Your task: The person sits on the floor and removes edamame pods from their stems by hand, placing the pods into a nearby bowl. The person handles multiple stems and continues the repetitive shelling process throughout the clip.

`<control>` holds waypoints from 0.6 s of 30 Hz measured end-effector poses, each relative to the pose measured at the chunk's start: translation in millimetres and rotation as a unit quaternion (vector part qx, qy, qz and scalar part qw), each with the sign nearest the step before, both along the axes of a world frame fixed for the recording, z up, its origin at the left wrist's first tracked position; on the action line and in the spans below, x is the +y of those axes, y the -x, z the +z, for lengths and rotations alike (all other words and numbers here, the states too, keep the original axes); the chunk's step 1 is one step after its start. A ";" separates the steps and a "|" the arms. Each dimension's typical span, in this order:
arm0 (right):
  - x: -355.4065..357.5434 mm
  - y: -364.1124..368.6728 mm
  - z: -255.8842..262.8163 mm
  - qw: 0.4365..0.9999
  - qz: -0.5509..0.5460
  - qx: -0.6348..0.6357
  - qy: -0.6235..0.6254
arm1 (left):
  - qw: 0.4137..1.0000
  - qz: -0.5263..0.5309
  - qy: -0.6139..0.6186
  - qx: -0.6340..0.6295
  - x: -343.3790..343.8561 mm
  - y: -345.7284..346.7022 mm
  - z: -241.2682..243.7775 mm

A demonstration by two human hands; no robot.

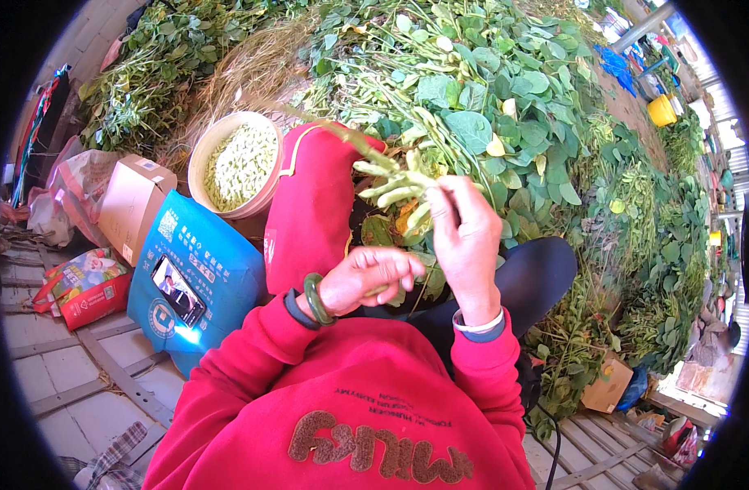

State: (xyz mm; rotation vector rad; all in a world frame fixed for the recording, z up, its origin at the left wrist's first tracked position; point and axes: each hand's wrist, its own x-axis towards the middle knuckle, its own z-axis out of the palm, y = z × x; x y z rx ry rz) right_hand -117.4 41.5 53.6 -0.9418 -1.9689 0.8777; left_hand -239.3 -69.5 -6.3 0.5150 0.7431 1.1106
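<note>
My right hand (466, 236) grips a soybean stem (365, 147) that bears several green pods (402, 187) and points up to the left. Just below and left of these pods, my left hand (371, 275) has its fingers curled, with a small green pod (377, 290) partly showing under them. A green bangle circles the left wrist. Beyond my knees lies a large heap of leafy bean plants (472, 92) with many pods. A pale round bucket (197, 174) holding shelled green beans stands left of my red-covered knee.
On the left, a blue bag (227, 257) has a phone (177, 291) lying on it, beside a cardboard box (120, 208) and a red printed bag (89, 288). Farther off are a yellow bucket (661, 111) and another cardboard box (607, 386) at right.
</note>
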 end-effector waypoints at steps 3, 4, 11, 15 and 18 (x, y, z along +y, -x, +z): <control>-15.3 0.9 -10.5 0.993 0.045 -0.078 -0.074 | 0.985 0.172 -0.005 0.002 9.9 3.2 17.4; -23.2 2.5 -10.3 0.989 0.054 -0.099 -0.097 | 0.984 0.175 0.003 -0.029 9.8 6.7 15.5; -57.0 -4.1 -30.8 0.982 0.100 -0.053 0.150 | 0.985 0.168 0.039 -0.031 6.3 11.0 8.1; -62.2 1.6 -48.5 0.968 0.122 -0.013 0.220 | 0.966 0.222 0.006 0.130 2.4 11.0 5.7; -63.4 3.6 -54.1 0.968 0.132 0.017 0.212 | 0.973 0.158 -0.003 0.165 1.4 22.7 15.1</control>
